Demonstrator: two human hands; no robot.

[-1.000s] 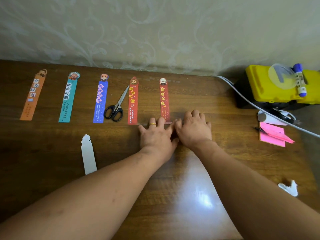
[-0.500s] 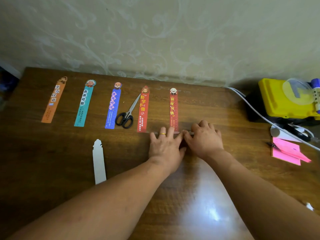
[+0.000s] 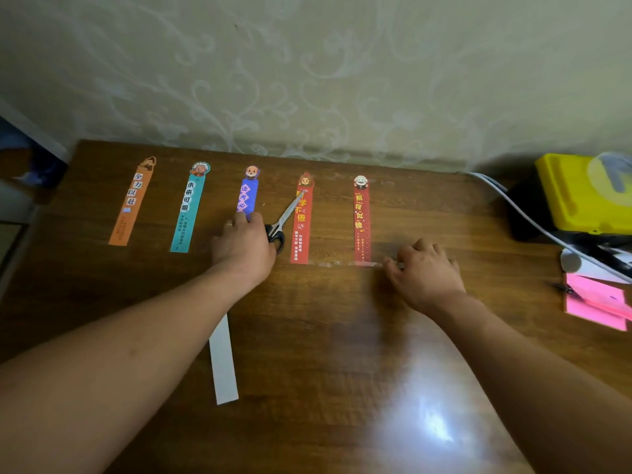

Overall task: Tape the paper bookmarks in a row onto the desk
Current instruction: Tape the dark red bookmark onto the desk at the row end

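Five paper bookmarks lie in a row on the wooden desk point(image 3: 328, 336): orange point(image 3: 131, 203), teal point(image 3: 188, 210), blue point(image 3: 248, 196), red point(image 3: 301, 227) and a second red point(image 3: 361, 220). A clear tape strip point(image 3: 337, 264) runs along the feet of the two red ones. My right hand point(image 3: 425, 271) presses the strip's right end with its fingertips. My left hand point(image 3: 244, 246) lies over the blue bookmark's lower half, with its thumb side against the black handles of the scissors point(image 3: 285, 217). A white face-down bookmark point(image 3: 224, 364) lies nearer me, partly under my left forearm.
A yellow box point(image 3: 574, 200) with a clear tape roll point(image 3: 608, 172) on it stands at the right edge. A white cable point(image 3: 533, 224) runs past it. Pink sticky notes point(image 3: 595, 302) lie below. The wall closes the desk's far side.
My left hand left the tape by the red bookmarks and moved left onto the blue bookmark beside the scissors. My right hand slid right along the tape. The camera shifted left.
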